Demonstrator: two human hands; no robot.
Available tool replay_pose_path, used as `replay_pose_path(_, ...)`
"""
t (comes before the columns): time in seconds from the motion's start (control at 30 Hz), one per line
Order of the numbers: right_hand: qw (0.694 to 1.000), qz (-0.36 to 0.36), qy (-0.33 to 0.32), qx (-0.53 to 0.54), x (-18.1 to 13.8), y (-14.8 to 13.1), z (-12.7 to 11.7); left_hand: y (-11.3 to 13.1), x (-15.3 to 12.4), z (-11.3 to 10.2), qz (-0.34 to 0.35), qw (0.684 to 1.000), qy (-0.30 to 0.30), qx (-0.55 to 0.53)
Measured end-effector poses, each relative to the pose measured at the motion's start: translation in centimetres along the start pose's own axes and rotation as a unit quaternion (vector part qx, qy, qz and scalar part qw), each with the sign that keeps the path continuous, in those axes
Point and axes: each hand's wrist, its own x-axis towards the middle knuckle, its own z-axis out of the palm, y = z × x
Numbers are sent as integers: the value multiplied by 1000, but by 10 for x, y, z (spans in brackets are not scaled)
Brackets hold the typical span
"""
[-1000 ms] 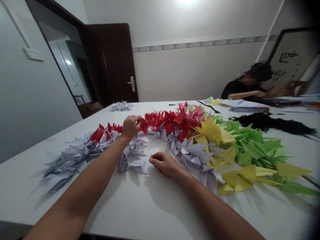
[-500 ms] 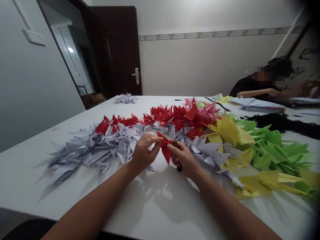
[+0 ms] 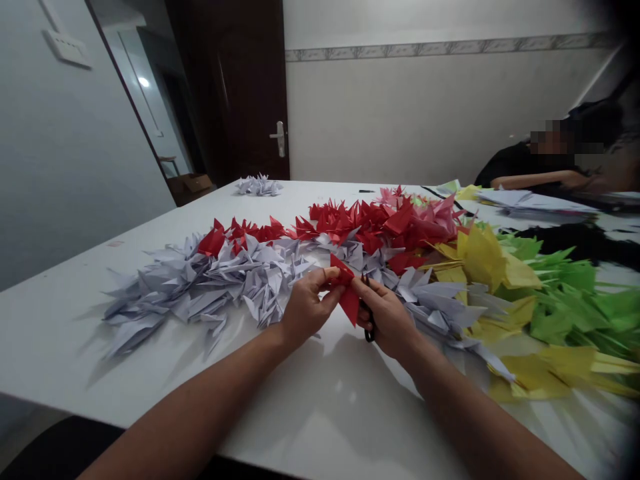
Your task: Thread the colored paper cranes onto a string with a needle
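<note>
My left hand [image 3: 310, 308] pinches a red paper crane [image 3: 347, 297] by its upper part, just above the white table [image 3: 100, 333]. My right hand [image 3: 387, 317] is shut around small black-handled scissors [image 3: 369, 331], whose blades sit close against the crane and are mostly hidden by my fingers. Beyond my hands lies a long band of folded paper cranes: pale lilac ones [image 3: 240, 283], red ones [image 3: 380, 223], yellow ones [image 3: 480, 259] and green ones [image 3: 565, 317].
A small pile of pale cranes [image 3: 259, 187] lies at the table's far end. At the far right, a seated person [image 3: 530, 170] leans over stacked papers [image 3: 535, 201]. A black fringe-like bundle [image 3: 575, 243] lies beyond the green cranes. A dark wooden door [image 3: 245, 87] stands behind.
My left hand has moved from the red cranes to hold one red crane beside my right hand. The scissors now show in my right hand. The view has tilted, shifting the scene upward.
</note>
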Motion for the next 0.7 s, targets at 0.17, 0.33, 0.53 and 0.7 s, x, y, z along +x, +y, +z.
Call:
replay_pose_path(0.17,977,-144,71,-138,-5,-5,1,-2,4,-9,29,995,52,74)
replay_pose_path(0.33,925,-225,7,-305,-14,-6,6,0,5,-12,98,980,61,164)
replay_pose_path(0.53,922,-219,-16,-318,-13,-2,8,4,5,-12,188,957,49,214)
replay_pose_path(0.7,911,-226,-9,-344,-13,-4,7,6,4,-12,214,950,34,226)
